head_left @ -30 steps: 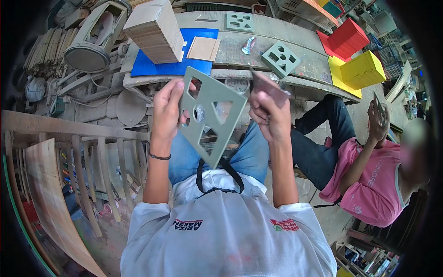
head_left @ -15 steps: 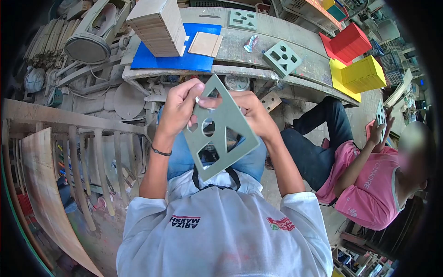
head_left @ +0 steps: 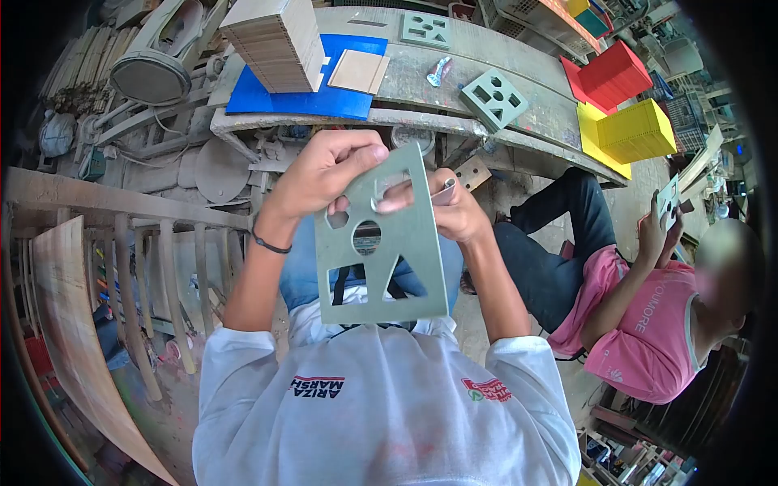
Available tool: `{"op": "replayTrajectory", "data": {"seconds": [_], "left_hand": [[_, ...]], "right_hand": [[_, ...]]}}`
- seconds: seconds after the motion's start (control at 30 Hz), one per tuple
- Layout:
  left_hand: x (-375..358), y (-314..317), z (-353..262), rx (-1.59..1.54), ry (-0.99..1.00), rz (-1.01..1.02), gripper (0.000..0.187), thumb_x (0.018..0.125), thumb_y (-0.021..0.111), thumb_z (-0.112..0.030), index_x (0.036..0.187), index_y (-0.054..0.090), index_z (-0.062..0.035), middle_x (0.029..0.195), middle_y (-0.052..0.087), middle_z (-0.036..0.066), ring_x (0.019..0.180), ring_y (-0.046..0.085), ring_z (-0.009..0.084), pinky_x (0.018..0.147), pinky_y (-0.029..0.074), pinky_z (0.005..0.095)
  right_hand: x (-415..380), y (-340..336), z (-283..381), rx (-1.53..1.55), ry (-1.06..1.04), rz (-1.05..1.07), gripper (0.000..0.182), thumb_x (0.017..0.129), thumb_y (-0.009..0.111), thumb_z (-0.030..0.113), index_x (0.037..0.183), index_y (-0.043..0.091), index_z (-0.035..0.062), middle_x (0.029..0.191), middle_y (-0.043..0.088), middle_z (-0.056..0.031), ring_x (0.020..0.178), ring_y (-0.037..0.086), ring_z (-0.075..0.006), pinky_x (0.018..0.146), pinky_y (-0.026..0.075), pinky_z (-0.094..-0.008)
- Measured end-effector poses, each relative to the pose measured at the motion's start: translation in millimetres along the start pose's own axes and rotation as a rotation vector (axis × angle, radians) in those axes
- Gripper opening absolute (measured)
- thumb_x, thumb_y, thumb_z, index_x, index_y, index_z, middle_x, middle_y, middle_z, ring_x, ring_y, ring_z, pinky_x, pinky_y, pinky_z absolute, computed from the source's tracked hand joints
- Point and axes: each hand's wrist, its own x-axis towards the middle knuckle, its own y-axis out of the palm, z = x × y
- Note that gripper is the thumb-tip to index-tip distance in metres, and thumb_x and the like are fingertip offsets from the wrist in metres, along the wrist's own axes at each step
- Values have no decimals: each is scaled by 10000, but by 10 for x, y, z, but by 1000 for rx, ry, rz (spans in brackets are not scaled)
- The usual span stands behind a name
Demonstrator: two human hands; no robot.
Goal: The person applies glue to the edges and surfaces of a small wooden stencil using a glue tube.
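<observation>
A grey-green board (head_left: 381, 279) with shaped cutouts is held up in front of my lap. My left hand (head_left: 328, 174) grips its upper left edge, with the thumb on the front face. At the board's upper right is my right hand (head_left: 458, 212), its fingers closed on a small folded strip that looks like sandpaper (head_left: 444, 191). One of its fingers shows through an upper cutout. On the bench lie a stack of similar green boards (head_left: 494, 99) and another green board (head_left: 425, 30).
The bench (head_left: 405, 81) holds a wooden block stack (head_left: 279, 49) on a blue sheet (head_left: 348, 105), a small tube (head_left: 439, 71), and red (head_left: 616, 77) and yellow (head_left: 636, 134) stacks. A co-worker in pink (head_left: 648, 324) sits at the right. A wooden rail (head_left: 121, 198) stands at the left.
The board has turned more upright and faces me more squarely. My right hand has shifted at its edge, and the folded strip now shows. The co-worker's hands have moved slightly.
</observation>
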Motion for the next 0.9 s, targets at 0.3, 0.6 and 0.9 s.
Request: {"op": "replayTrajectory", "data": {"seconds": [0.3,0.6,0.9], "left_hand": [[-32,-41,-89,21,-195,-29,260,982,512,-241,884,618,-25,617,546,-30,403,439,20,335,321,183],[-102,-20,38,-210,-220,-315,201,981,503,-199,915,584,-27,675,571,4,476,482,29,387,364,187],[-209,209,89,-32,69,-609,129,986,481,-142,956,532,-27,704,540,-4,571,490,39,504,399,206]], "right_hand": [[89,-37,184,-695,-310,21,446,754,607,-29,1163,680,132,1061,675,-102,752,601,-185,636,483,-313],[52,-157,-279,-1070,-385,-358,595,653,574,-72,1220,626,103,845,583,-98,729,607,-257,663,497,-337],[-188,185,403,-513,-159,-852,459,824,545,-49,1272,587,41,745,571,-11,626,480,-83,537,406,-249]]}}
